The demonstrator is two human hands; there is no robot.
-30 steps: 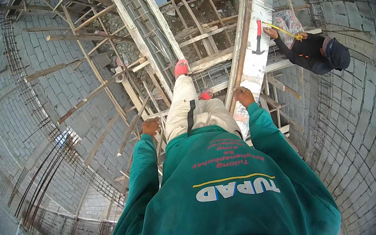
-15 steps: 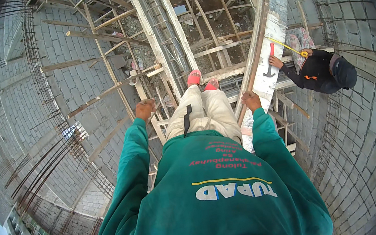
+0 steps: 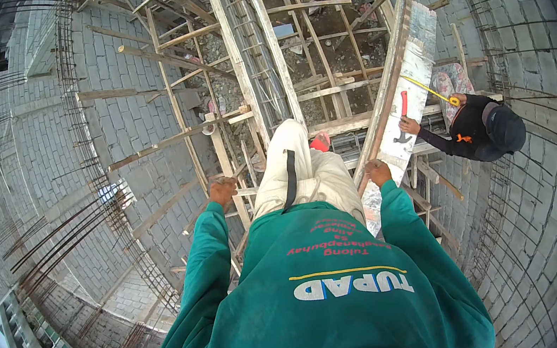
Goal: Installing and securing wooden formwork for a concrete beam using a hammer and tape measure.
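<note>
"seeing what down there?"
"my left hand (image 3: pixel 222 191) is left of my pale trousers (image 3: pixel 325 174), my right hand (image 3: pixel 377 172) at the near end of the white board (image 3: pixel 416 55) on the right; i can't tell whether either is open or closed."
"the hammer (image 3: pixel 404 105)?"
"on that board, farther off, by a co-worker's hand (image 3: pixel 410 125)."
</note>
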